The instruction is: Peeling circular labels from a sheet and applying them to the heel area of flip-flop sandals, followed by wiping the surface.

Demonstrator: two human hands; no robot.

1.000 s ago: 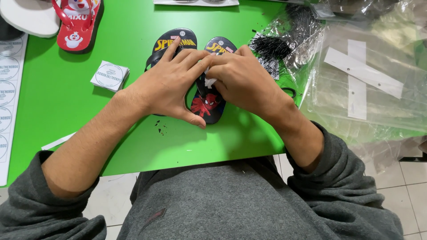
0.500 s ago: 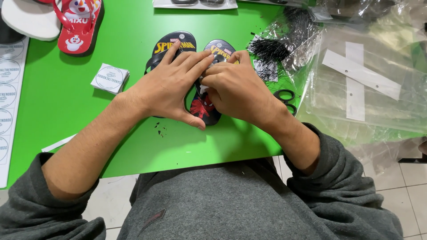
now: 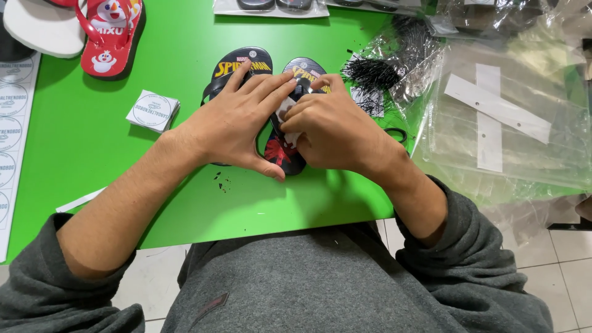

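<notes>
Lying side by side near the middle of the green table [image 3: 92,154], a pair of small black sandals [image 3: 280,151] points its toes toward the far edge, the left sandal [image 3: 237,65] and the right sandal [image 3: 305,68] touching along their length. Both hands rest on them. The left hand [image 3: 237,123] lies flat over the left sandal, fingers together and stretched toward the right one, thumb down at the heel end. The right hand [image 3: 330,126] covers the right sandal with its fingers curled and pinched on a small white sticker [image 3: 285,111] pressed to the sole between the two hands. Left of the sandals, apart from them, sits a short stack of white stickers [image 3: 153,111]. At the far left corner lie a red sandal [image 3: 111,37] and a white sandal [image 3: 43,28], and a sticker sheet [image 3: 12,123] runs along the left edge. Right of the sandals a heap of black plastic ties [image 3: 376,71] spreads near clear bags [image 3: 505,117] that hang over the right edge. More bagged sandals [image 3: 271,6] lie at the far edge.
</notes>
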